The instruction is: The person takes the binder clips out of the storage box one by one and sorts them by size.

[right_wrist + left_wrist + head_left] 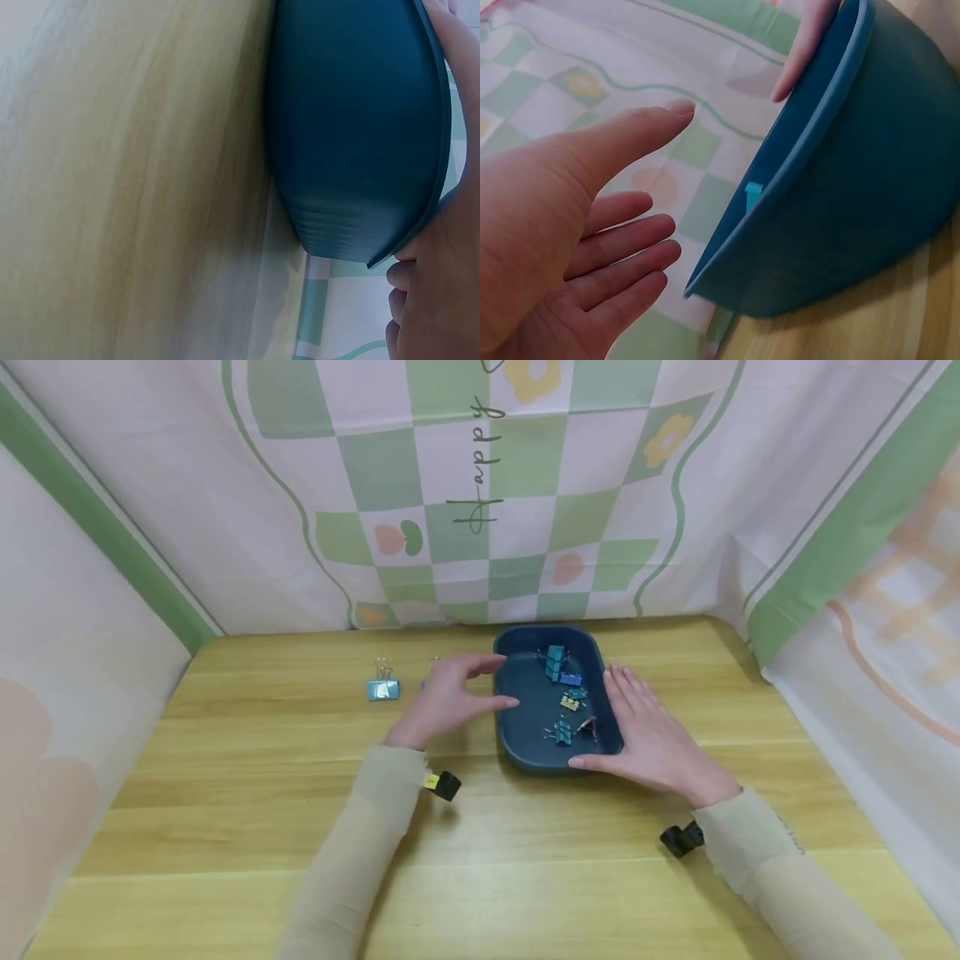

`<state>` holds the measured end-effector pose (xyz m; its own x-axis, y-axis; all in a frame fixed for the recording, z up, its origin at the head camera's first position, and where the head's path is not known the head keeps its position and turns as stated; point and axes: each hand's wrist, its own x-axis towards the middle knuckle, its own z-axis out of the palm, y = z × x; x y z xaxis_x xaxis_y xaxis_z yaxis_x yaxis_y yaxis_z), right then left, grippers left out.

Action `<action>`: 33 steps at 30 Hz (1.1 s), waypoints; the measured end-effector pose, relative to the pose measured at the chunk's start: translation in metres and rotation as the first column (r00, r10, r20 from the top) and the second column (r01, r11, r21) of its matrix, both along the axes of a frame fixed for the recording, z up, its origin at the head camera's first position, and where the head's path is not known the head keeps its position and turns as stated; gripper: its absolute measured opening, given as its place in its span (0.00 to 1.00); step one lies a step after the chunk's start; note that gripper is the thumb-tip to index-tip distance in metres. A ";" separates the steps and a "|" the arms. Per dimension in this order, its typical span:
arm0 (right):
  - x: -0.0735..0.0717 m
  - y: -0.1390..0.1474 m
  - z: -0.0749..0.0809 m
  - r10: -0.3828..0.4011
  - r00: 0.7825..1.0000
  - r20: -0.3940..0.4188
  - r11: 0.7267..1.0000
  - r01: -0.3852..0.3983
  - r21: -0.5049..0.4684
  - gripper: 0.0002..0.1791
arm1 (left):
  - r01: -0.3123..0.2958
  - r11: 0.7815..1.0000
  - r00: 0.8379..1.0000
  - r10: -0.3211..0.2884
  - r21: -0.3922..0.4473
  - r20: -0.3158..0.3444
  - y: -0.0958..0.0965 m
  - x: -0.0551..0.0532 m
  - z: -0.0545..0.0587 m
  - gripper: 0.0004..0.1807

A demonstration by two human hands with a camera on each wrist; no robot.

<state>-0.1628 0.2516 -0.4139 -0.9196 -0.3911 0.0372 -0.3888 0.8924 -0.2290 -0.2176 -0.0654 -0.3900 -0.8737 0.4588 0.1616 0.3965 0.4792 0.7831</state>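
1. Clock is centring on the tray, far wall at 12. Tray [525, 731] is sitting on the wood table [525, 868], base looking flat.
2. Right hand [660, 739]: I'm laying fairly straight fingers along the rim at 2 to 3, thumb spread to the rim at 5. Touching, not clenching.
3. Left hand [442, 700]: I'm holding it at 9, thumb and fingers well parted, nothing in grasp. The left wrist view is showing a gap to the tray wall.
4. Handling, my guess: the tray is looking like light, stiff plastic, not fragile, smooth enough to be sliding easily. Best hold would be the rim at 3 and 9, both sides, level, because loose clips could be skating about.
5. Tray contents, mostly on the right half: big teal clip [555, 664] lying at 12, blue clip [571, 679] at 1, small teal clip [577, 693] at 2, gold clip [569, 702] near 3, dark reddish clip [588, 725] at 4, another teal clip [563, 733] near 6. The left half is showing bare floor.
6. Outside: light-blue clip [383, 689] is lying at 9, well apart. My left hand is mostly hiding something beside it; can't tell what.
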 end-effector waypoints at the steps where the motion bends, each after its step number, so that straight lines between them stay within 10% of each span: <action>1: 0.000 0.000 0.000 0.000 1.000 0.000 1.000 0.000 -0.001 0.73 | 0.009 1.000 1.000 -0.009 0.010 0.003 0.004 0.001 0.001 0.39; 21: 0.000 0.000 -0.001 0.012 1.000 -0.012 1.000 -0.012 -0.006 0.73 | 0.064 0.998 0.998 -0.063 0.025 -0.012 0.052 0.002 -0.007 0.41; 33: 0.001 0.001 0.001 0.008 1.000 0.003 1.000 -0.007 -0.008 0.72 | 0.072 0.996 0.997 -0.070 0.050 -0.035 0.063 -0.020 0.002 0.39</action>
